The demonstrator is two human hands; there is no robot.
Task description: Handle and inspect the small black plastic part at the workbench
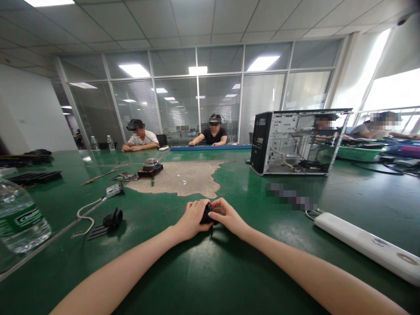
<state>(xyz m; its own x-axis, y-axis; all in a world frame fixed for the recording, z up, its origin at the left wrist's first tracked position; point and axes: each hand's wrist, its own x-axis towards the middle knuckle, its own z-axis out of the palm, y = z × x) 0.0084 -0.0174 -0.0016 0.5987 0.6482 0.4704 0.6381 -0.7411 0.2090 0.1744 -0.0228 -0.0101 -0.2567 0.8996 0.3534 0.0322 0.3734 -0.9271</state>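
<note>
Head view, and on the far left a bottle (24, 225) stands on the green surface (210, 288). Next along, a pale cable (85, 216) curls behind a black clip (113, 218). Now the middle: the left hand (195, 217) wraps its fingers round a black part (206, 214), gripping it just above the surface, while the right hand (228, 216) meets it from the other side, fingers pinching at its edge! Further right, an open computer case (260, 144) stands well beyond, and nearer, a white power strip (361, 243) slants toward the right edge.
</note>
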